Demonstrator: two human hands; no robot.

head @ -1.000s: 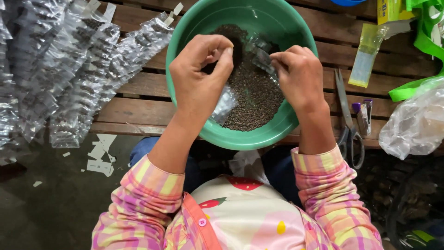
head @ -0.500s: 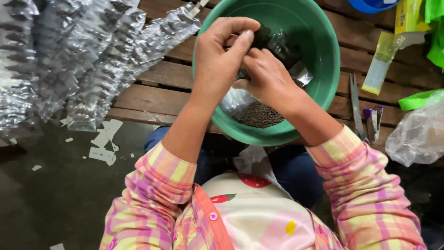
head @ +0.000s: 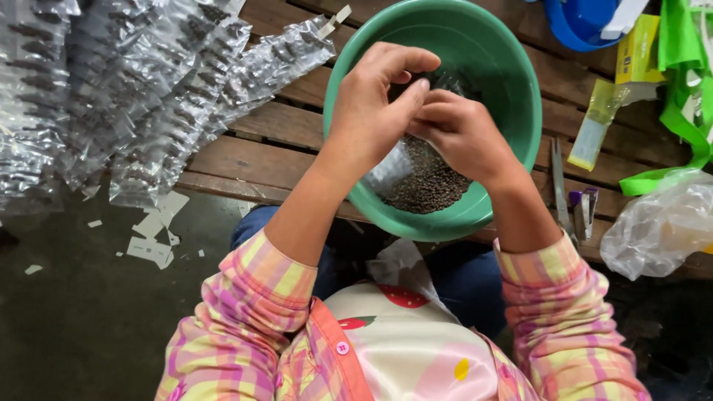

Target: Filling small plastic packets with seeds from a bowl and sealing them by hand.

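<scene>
At frame centre, my left hand [head: 371, 111] and right hand [head: 460, 134] pinch a small clear plastic bag [head: 394, 165] over the round green plastic bowl [head: 512, 89] of dark seeds [head: 431, 186].

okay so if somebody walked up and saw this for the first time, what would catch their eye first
Probably the round green plastic bowl of small dark seeds at the top centre on the wooden slat bench, with the left hand and right hand meeting over it on a small clear plastic bag. Next, the heap of shiny clear seed packets at upper left.
</scene>
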